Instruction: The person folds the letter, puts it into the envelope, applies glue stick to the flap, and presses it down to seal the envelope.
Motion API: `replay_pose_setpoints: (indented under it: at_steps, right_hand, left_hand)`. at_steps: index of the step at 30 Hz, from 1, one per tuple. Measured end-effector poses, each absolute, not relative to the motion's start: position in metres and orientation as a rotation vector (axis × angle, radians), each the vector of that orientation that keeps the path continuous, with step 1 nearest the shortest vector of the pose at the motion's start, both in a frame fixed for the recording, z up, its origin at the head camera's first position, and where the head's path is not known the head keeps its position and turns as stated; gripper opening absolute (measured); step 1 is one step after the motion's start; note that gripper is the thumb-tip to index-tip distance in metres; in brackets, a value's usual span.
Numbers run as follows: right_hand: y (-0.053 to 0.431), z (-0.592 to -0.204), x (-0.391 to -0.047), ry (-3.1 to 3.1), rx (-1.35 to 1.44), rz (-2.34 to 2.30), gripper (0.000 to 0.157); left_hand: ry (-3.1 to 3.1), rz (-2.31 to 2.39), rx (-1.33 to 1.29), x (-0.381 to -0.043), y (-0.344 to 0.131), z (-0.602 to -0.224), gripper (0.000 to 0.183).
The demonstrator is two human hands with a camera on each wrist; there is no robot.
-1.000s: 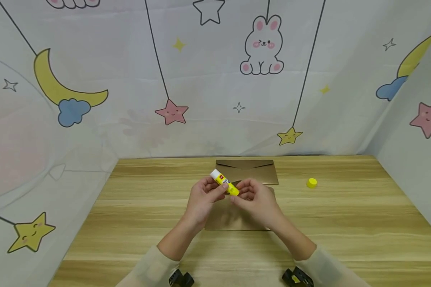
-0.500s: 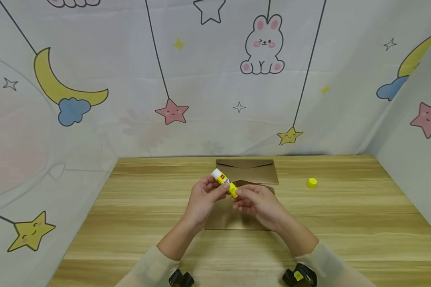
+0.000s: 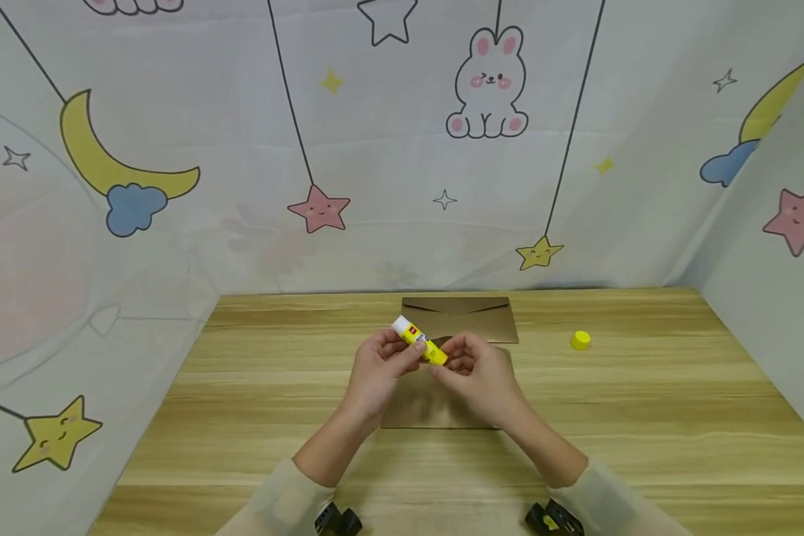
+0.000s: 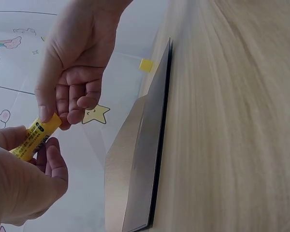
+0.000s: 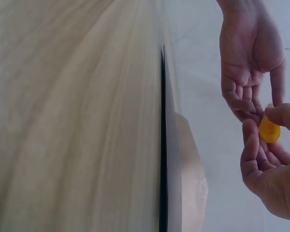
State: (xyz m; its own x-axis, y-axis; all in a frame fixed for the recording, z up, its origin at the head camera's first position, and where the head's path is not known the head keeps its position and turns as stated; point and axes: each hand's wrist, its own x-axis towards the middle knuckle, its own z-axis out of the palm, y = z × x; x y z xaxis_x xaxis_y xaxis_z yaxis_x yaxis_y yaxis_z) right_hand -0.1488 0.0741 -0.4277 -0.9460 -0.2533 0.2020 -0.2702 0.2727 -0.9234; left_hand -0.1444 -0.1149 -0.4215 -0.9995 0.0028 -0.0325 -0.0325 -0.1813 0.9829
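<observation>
A yellow glue stick (image 3: 420,341) with a white upper end is held slanted above the table, its white end up and to the left. My left hand (image 3: 382,365) grips its barrel between thumb and fingers. The thumb and a finger of my right hand (image 3: 482,372) pinch its yellow lower end, as the right wrist view (image 5: 270,130) and left wrist view show. Below both hands lies a brown envelope (image 3: 435,402) with its flap raised, partly hidden by the hands. Off to the right, a yellow cap (image 3: 581,340) stands on the table.
Behind the hands, a second brown envelope (image 3: 469,316) lies flat near the back of the wooden table (image 3: 275,387). A white cloth (image 3: 388,149) printed with stars, a moon and a rabbit hangs behind the table and along its sides.
Half a second ago my right hand was rolled over, thumb on top of the glue stick's lower end; it has since rolled back. The left hand has kept its grip in place.
</observation>
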Motion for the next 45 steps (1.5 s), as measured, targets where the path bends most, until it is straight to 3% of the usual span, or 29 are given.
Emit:
replay_pose_setpoints:
  at_steps: [5,10,17,22,33,41,45]
  right_hand:
    - [0.077,-0.43,-0.153,-2.483,0.449,2.14,0.024]
    - [0.079,-0.43,-0.156,-2.427,0.33,2.497,0.031]
    - [0.073,-0.428,-0.149,-2.503,0.531,1.884,0.036]
    - [0.072,-0.429,-0.148,-2.471,0.577,1.718,0.028]
    - [0.082,-0.432,-0.159,-2.347,0.348,2.67,0.03]
    - [0.076,-0.429,-0.152,-2.488,0.505,2.095,0.037]
    - [0.074,-0.428,-0.15,-2.487,0.51,1.975,0.032]
  left_hand:
    - [1.973,2.412,-0.039,-0.144,-0.115,-0.422,0.031]
    - [1.966,2.414,-0.04,-0.143,-0.116,-0.421,0.031]
    - [1.987,2.423,-0.053,-0.145,-0.116,-0.42,0.032]
    - [1.981,2.418,-0.049,-0.144,-0.116,-0.42,0.03]
    - [1.989,2.396,-0.003,-0.142,-0.116,-0.419,0.03]
    - [1.993,2.4,-0.034,-0.143,-0.116,-0.42,0.032]
    - [1.982,2.405,-0.04,-0.143,-0.116,-0.419,0.031]
